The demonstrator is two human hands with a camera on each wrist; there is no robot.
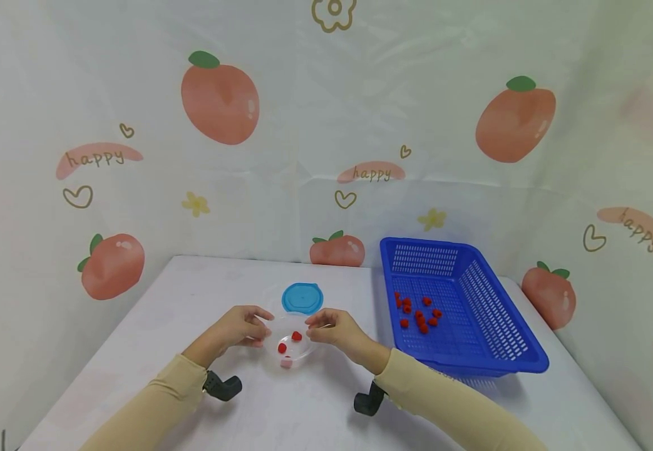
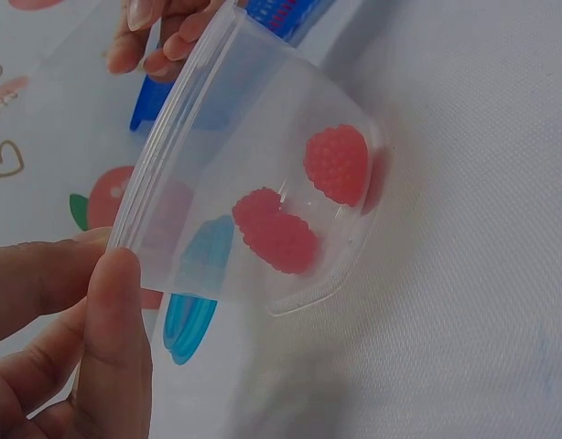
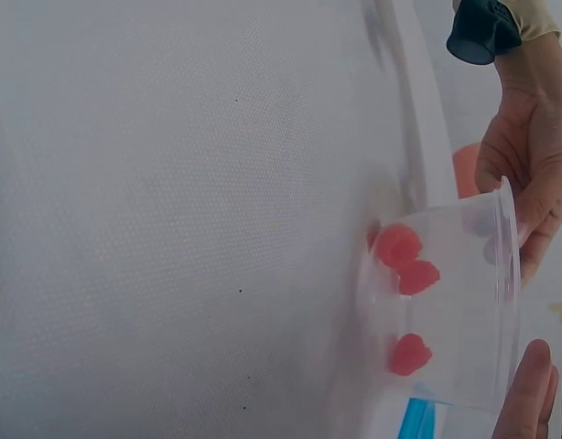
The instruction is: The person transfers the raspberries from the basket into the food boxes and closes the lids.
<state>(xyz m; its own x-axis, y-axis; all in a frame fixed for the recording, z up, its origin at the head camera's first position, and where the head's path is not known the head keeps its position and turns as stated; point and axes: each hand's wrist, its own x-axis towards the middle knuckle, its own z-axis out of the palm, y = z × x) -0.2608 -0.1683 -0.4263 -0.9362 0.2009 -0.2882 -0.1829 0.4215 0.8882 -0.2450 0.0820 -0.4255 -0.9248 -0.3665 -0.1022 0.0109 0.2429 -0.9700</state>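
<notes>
So your left hand (image 1: 238, 329) has the rim of the clear plastic tub (image 2: 263, 165) pinched, thumb on one side and fingers on the other, which looks decent to me. Your right hand (image 1: 345, 335) is at the opposite side of that rim with bent fingers, but I honestly can't tell whether it's gripping or just touching. The tub sits right between your two hands, and down inside, below your fingertips, are three red raspberries (image 2: 281, 242). I'd keep both sides at the same height and go easy on the squeeze, since that thin wall will probably flex and a tilt could roll the berries. Watch the black mounts under your wrists, left one (image 1: 223, 386) and right one (image 1: 368, 402); they hang low enough that they might scrape the white tabletop (image 1: 140, 357). Just beyond your grip is the round blue lid (image 1: 302, 298), so pushing the tub forward would likely bump it. Farther out, past your right hand, there's the blue plastic basket (image 1: 486, 307) holding loose raspberries (image 1: 421, 317), and way behind everything hangs the peach-print backdrop (image 1: 281, 207).
</notes>
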